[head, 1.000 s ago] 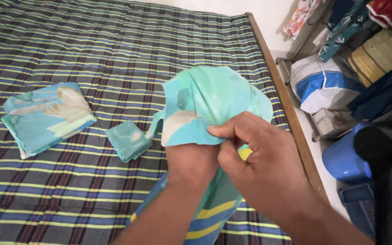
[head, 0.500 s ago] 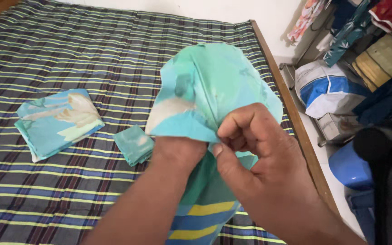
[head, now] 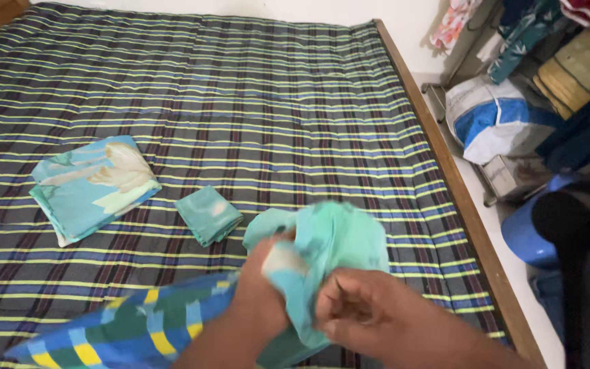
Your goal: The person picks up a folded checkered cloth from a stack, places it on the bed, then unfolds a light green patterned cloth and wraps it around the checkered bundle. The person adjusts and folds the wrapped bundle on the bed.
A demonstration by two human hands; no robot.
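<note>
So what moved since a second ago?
Both hands, left hand and right hand, brought the turquoise cloth down from high up to just above the bed, still gripping it. The two folded cloths, big and small, stayed put.

A large folded floral cloth (head: 93, 186) and a small folded teal cloth (head: 208, 214) lie apart on the striped mattress (head: 254, 102). A blue tub (head: 530, 236) stands beside the bed.

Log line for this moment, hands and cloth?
left hand: inside teal cloth | right hand: gripping cloth | pillow: under arms | folded cloths: on bed
</note>
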